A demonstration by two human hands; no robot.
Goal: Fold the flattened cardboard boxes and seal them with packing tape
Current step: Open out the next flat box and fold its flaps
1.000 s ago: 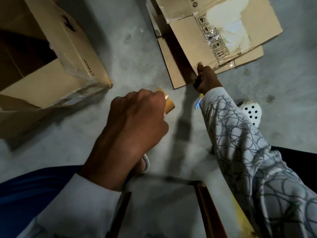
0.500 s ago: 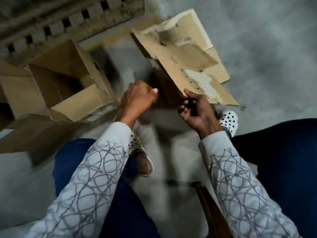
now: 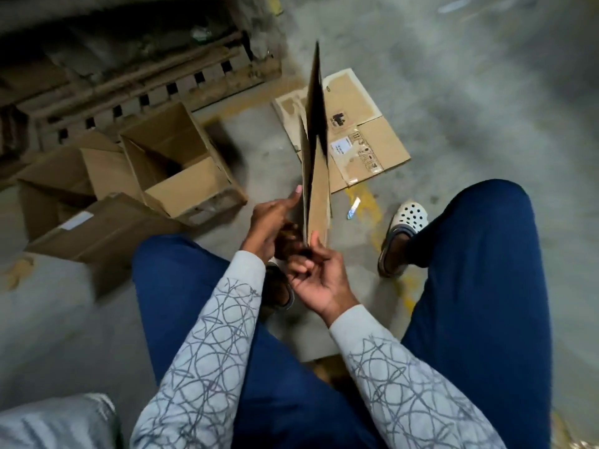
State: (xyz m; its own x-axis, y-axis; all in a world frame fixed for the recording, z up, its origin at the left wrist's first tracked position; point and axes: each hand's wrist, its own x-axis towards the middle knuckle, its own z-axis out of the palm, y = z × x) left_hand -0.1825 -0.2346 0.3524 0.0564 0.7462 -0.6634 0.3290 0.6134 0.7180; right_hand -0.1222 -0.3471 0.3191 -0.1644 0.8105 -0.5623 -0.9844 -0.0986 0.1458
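— while the flattened box [image 3: 317, 192] stands on edge between the legs, which grip has it?
— the right hand [image 3: 319, 280]. its thumb lies up against the bottom of the board and its curled fingers close in from beneath, so that grip is pinched tight on the cardboard.
— and the left hand [image 3: 272, 222]?
— one straight digit lies up along the left face of the flattened box, touching it. the other fingers curl down into a dark patch between the two hands, and i cannot tell whether that grip closes on the cardboard, on something else, or on nothing.
— how much of the sheet can you read?
— little. it is turned almost edge-on to the camera, so it shows as a thin dark blade rising above the hands, its top smeared by blur.
— what lies behind it?
— a second flat box [image 3: 369, 137] on the floor [image 3: 470, 92], partly covered by the raised one; its labels are too small to read. left of that an open box [image 3: 181, 170] stands upright, with more cartons [image 3: 97, 228] beside it, soft with blur.
— anything else cut off?
— the left shoe [image 3: 285, 293] is mostly under the sleeve [image 3: 223, 319]; the white clog [image 3: 406, 222] shows whole. top left, a slatted wooden thing [image 3: 146, 89] is too blurred to name.
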